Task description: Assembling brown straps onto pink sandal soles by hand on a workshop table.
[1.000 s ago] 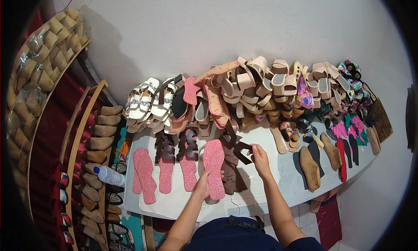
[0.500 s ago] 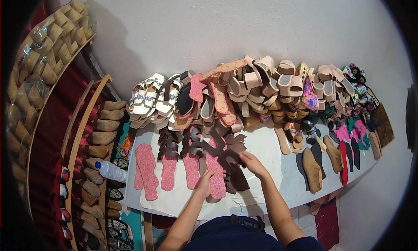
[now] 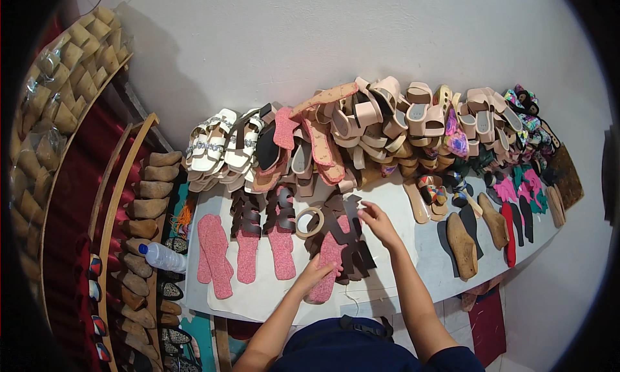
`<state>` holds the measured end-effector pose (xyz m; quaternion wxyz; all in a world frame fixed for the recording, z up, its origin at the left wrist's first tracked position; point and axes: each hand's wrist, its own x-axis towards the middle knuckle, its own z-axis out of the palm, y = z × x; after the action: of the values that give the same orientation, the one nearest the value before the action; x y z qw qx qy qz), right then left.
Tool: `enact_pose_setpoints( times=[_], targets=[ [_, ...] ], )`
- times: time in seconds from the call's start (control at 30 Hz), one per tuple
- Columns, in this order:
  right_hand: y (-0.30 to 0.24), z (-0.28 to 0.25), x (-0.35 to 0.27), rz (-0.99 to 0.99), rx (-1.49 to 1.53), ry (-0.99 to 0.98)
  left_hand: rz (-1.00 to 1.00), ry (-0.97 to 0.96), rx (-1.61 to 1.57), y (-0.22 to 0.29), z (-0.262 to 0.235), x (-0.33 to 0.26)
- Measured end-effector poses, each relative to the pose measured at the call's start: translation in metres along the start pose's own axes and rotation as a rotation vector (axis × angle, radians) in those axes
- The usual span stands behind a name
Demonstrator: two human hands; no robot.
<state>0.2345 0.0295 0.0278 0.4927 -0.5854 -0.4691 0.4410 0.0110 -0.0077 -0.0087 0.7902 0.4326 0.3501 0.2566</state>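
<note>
2 arms (image 3: 416, 298) forward: left hand (image 3: 314, 274) grips insole (image 3: 330, 247); right hand (image 3: 380, 225) by strap (image 3: 349, 226), grip unclear

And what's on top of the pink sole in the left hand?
Dark brown straps lie across the upper part of the pink sole, with pink showing between them. The left hand grips it lower down. Whatever the straps and hand cover is hidden.
</note>
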Motion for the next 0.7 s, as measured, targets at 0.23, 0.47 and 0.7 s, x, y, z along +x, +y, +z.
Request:
enact_pose_setpoints(
  times=[0.23, 0.47, 0.7],
  targets=[
    [-0.012, -0.016, 0.031, 0.028, 0.007, -0.112, -0.077, -0.055, 0.097, 0.006, 0.009, -0.004],
    [-0.054, -0.005, 0.019, -0.047, 0.139, -0.115, -0.002, 0.008, -0.032, -0.006, -0.006, 0.003],
    [-0.078, 0.014, 0.01, -0.078, 0.461, -0.059, -0.076, -0.011, -0.127, -0.009, -0.005, 0.005]
  ],
)
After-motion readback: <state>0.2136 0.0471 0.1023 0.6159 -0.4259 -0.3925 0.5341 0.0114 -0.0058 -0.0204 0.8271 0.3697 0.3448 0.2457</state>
